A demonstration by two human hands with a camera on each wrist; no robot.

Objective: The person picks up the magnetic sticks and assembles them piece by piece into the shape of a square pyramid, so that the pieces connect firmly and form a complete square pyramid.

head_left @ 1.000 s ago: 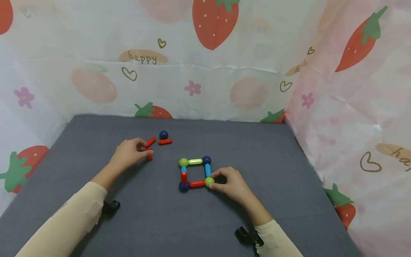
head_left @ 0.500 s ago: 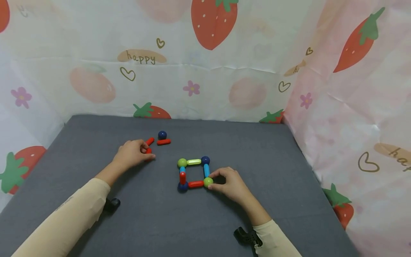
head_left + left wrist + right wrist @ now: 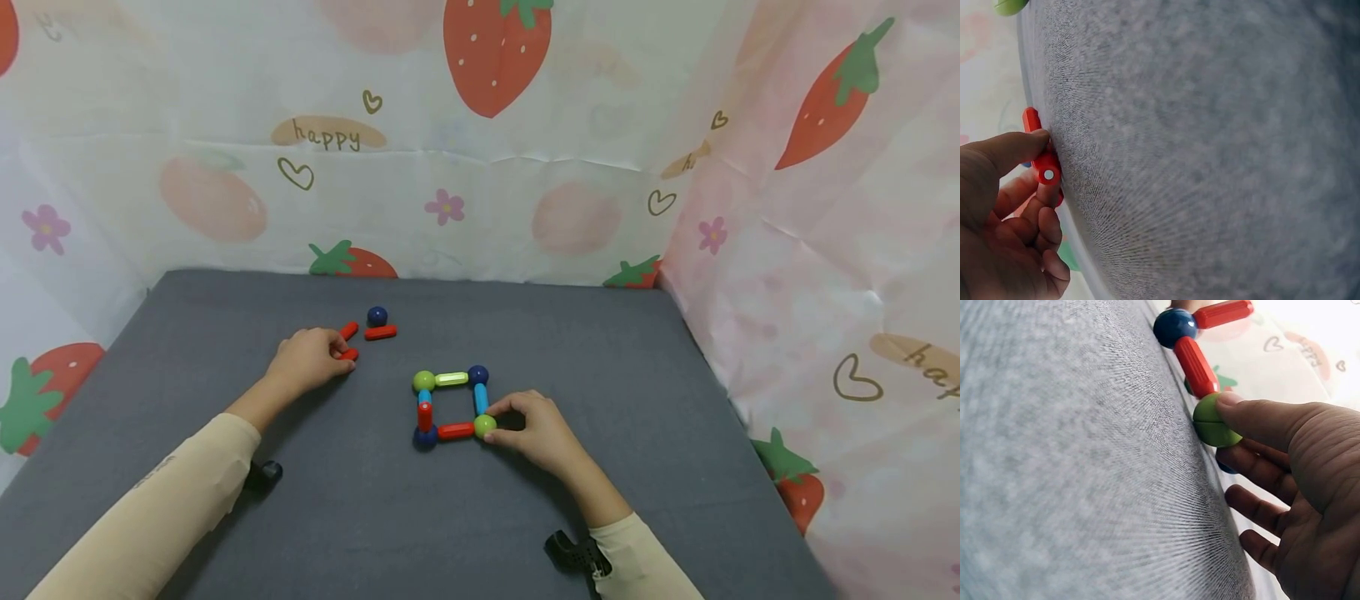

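My left hand (image 3: 306, 360) pinches a red magnetic rod (image 3: 1046, 170) between thumb and fingers, close to the cloth; a pale magnet tip faces the left wrist camera. At the middle of the table lies a square of rods and balls. Its near-right corner is a green ball (image 3: 485, 426), which my right hand (image 3: 542, 433) pinches with thumb and index finger. A red rod (image 3: 456, 431) joins that ball to the near-left dark blue ball (image 3: 425, 437). From this blue ball another red rod (image 3: 1225, 314) sticks up. Blue rods (image 3: 481, 400) form the sides, a light green rod (image 3: 452, 379) the far side.
Beyond my left hand lie a loose red rod (image 3: 349, 330), another red rod (image 3: 381, 332) and a dark blue ball (image 3: 377, 316). Grey cloth (image 3: 360, 517) covers the table. A strawberry-print curtain (image 3: 480, 192) stands behind and at the sides.
My left fingers have closed on the near red rod, which has turned from pointing toward me to lying more sideways. My right hand keeps its hold on the green ball.
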